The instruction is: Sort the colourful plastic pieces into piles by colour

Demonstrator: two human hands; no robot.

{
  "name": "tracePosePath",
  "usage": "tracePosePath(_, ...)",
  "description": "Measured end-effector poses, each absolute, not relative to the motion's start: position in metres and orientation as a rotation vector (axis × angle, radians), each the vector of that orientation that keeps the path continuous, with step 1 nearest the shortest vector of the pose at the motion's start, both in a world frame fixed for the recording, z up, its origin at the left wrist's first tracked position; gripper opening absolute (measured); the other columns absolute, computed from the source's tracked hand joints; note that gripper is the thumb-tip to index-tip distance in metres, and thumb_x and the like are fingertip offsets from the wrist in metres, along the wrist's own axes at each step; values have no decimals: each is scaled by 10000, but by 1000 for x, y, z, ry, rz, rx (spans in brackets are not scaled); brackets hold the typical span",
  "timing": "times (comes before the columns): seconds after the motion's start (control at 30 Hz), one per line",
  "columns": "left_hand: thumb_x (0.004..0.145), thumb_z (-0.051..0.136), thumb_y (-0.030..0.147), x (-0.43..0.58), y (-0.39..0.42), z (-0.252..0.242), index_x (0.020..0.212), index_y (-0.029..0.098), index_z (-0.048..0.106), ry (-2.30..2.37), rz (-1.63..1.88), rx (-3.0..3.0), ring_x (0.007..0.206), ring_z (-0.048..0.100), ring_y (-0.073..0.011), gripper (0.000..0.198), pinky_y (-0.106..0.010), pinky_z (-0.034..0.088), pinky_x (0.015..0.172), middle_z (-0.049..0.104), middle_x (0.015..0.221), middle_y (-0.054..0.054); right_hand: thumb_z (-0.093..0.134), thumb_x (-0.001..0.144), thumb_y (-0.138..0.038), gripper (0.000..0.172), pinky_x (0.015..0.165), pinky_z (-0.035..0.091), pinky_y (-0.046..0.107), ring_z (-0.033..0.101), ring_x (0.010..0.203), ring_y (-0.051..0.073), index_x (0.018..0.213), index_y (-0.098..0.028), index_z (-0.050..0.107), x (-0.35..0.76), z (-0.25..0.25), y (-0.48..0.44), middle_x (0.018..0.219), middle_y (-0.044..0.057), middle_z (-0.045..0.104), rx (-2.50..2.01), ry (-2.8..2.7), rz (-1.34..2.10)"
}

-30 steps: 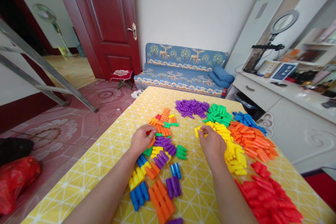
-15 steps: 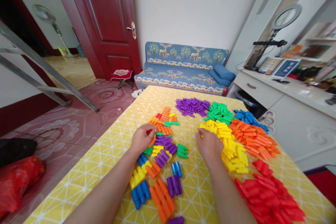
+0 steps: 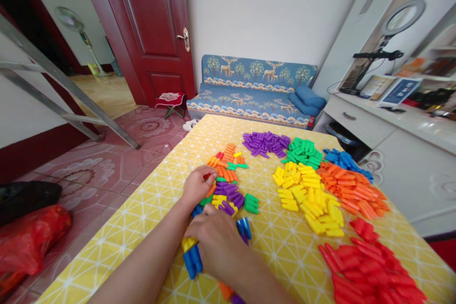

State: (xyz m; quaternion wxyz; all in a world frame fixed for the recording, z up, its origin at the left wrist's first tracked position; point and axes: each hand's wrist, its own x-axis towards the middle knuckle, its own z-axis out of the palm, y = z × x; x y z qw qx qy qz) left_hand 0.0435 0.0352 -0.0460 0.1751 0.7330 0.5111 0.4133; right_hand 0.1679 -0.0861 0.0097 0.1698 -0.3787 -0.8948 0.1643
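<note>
Clock hours here are read from the middle of the tabletop, with twelve straight ahead of the person. Nearest, at seven, an orange block lies partly under the right wrist; the forearm is best carried high enough not to nudge it. The red pile sits at four, well apart from both hands. At eight, a blue row points towards the person, with yellow pieces just beyond it.

The right hand bends over this group, fingers curled downward; its grip is hidden, so whether it holds a piece cannot be told. Good handling here would probably mean working from above with the fingertips rather than sweeping sideways, since the blue pair lies close by the hand towards three. Light pressure should keep neighbouring rows straight.

Farther on, towards ten, the left hand has thumb and fingers drawn near together; whether anything is pinched between them cannot be told. Held off the purple rows beside it, it would disturb less. The yellow pile spreads near three, and the purple pile lies farthest, at twelve.
</note>
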Motion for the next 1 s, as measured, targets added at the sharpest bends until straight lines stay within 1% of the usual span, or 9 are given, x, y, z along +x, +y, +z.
tracePosePath(0.07, 829, 549, 274, 43, 35, -47, 822, 206, 698, 1438, 1181, 2069, 852, 629, -187, 164, -298, 488, 802, 694, 890, -45, 552, 772, -147, 144, 701, 328, 319, 475, 870, 196, 854, -220, 645, 161, 5, -91, 853, 0, 657, -1034, -2621, 427)
tracePosePath(0.17, 825, 556, 278, 42, 36, -48, 836, 204, 700, 1400, 1200, 2036, 849, 634, -184, 163, -298, 490, 808, 696, 903, -45, 517, 792, -144, 181, 746, 323, 344, 452, 909, 207, 904, -225, 634, 162, 4, -92, 871, 12, 627, -1050, -2623, 407)
tracePosePath(0.33, 823, 564, 287, 40, 38, -50, 866, 195, 698, 1329, 1212, 1982, 850, 642, -183, 168, -297, 495, 813, 698, 910, -50, 564, 722, -166, 202, 834, 333, 374, 445, 951, 226, 910, -191, 633, 168, 11, -99, 895, 49, 585, -1109, -2602, 390)
tracePosePath(0.43, 823, 566, 288, 40, 38, -50, 866, 190, 697, 1321, 1213, 1984, 862, 642, -189, 169, -309, 494, 826, 697, 919, -56, 615, 696, -192, 223, 877, 335, 360, 458, 952, 217, 917, -193, 647, 168, 14, -103, 886, 38, 596, -1057, -2605, 476)
tracePosePath(0.57, 829, 564, 287, 40, 38, -49, 868, 188, 697, 1329, 1210, 1997, 866, 641, -191, 171, -316, 495, 829, 695, 923, -59, 652, 739, -280, 111, 857, 349, 365, 476, 941, 216, 833, -221, 654, 164, 16, -96, 871, 26, 604, -1163, -2535, 451)
tracePosePath(0.7, 829, 563, 280, 41, 38, -50, 861, 192, 701, 1349, 1206, 2007, 854, 641, -187, 167, -314, 496, 821, 696, 914, -56, 706, 713, -332, 260, 825, 365, 410, 491, 951, 263, 899, -167, 629, 160, 16, -85, 964, 91, 611, -1517, -2428, 288)
tracePosePath(0.77, 826, 566, 283, 41, 38, -50, 857, 194, 702, 1356, 1209, 2009, 840, 641, -185, 165, -312, 496, 816, 695, 901, -53, 706, 711, -319, 274, 835, 361, 420, 503, 942, 274, 913, -151, 626, 158, 13, -82, 939, 105, 622, -1591, -2419, 259)
tracePosePath(0.87, 827, 568, 304, 41, 37, -49, 846, 191, 703, 1335, 1219, 1985, 835, 639, -184, 177, -304, 494, 810, 695, 897, -53, 640, 746, -250, 173, 851, 349, 426, 517, 927, 270, 887, -152, 632, 157, 8, -83, 906, 108, 636, -1577, -2404, 237)
tracePosePath(1.0, 853, 536, 364, 42, 33, -42, 828, 162, 701, 1278, 1318, 1831, 843, 636, -186, 262, -294, 493, 802, 695, 883, -63, 624, 732, -253, 153, 863, 344, 404, 532, 913, 250, 865, -182, 651, 166, 6, -78, 876, 76, 656, -1522, -2163, 311)
